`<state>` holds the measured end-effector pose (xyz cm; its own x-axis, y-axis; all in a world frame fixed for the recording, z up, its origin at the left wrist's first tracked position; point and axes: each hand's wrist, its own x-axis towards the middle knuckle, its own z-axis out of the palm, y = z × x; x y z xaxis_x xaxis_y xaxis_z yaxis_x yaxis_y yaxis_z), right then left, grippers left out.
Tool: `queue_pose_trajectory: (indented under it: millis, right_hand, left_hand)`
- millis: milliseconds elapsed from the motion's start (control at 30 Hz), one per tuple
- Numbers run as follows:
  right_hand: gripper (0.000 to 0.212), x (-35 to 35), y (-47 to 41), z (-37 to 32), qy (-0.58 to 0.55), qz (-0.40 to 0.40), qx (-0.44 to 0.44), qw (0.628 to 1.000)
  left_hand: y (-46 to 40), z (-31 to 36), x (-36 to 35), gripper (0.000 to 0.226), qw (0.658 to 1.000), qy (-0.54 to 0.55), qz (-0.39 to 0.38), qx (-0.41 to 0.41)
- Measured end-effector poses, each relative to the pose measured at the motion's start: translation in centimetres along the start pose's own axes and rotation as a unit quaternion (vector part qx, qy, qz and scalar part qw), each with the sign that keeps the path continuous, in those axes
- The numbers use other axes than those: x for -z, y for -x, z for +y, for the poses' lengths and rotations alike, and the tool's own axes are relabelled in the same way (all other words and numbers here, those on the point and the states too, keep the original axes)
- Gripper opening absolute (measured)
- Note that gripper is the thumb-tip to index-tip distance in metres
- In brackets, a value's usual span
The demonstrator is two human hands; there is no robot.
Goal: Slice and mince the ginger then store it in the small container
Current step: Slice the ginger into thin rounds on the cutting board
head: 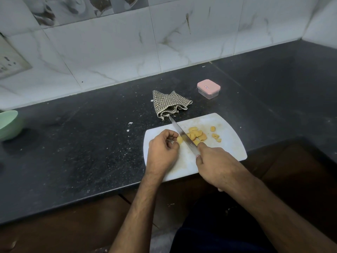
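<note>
Ginger is mid-slicing on the white cutting board [235,148], which sits at the near edge of the dark counter [82,152]. Nearest, the right hand [217,167] has its fingers wrapped round the handle of the knife [179,131], the blade angled away across the board. Beside it, the left hand [161,152] pinches the last ginger stub [180,140] in curled fingers, right against the blade. Just beyond the blade lies a heap of ginger slices [196,135], with a few loose pieces [216,136] a little apart to the right. I judge slicing nearly finished; nothing looks minced yet. Farther back, a checked cloth [169,104] lies bunched just behind the board. Farthest, the small container [208,88] stands with its pink lid on, well apart from the ginger, so mincing, filling and closing all remain.
</note>
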<state>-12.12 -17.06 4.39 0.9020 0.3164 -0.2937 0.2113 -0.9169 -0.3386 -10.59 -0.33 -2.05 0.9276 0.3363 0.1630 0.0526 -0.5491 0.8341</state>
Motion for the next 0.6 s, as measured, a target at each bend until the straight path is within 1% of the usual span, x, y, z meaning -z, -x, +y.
queue_pose_trajectory:
  millis: [67, 167, 333, 467, 533, 600]
  right_hand:
    - [0.031, 0.1, 0.03, 0.1, 0.001, -0.002, 0.0, 1.0]
    - [0.031, 0.31, 0.28, 0.04, 0.002, -0.009, 0.001, 1.0]
    - [0.03, 0.03, 0.46, -0.21, 0.002, -0.002, 0.016, 1.0]
    - [0.029, 0.09, 0.45, 0.05, 0.009, -0.001, 0.02, 1.0]
    - [0.029, 0.04, 0.41, 0.09, 0.014, -0.001, 0.019, 1.0]
    - [0.031, -0.08, 0.35, 0.19, 0.019, -0.003, 0.015, 1.0]
  left_hand:
    - [0.03, 0.12, -0.07, 0.017, 1.0, 0.006, -0.003, -0.003]
    - [0.1, 0.05, -0.15, 0.018, 1.0, 0.001, 0.0, -0.005]
    - [0.16, -0.27, -0.26, 0.02, 0.999, -0.036, 0.03, -0.017]
    - [0.31, 0.0, -0.5, 0.014, 0.996, -0.061, 0.054, -0.029]
    - [0.28, -0.04, -0.42, 0.01, 0.996, -0.07, 0.05, -0.027]
    - [0.25, -0.11, -0.35, 0.008, 0.997, -0.057, 0.039, -0.018]
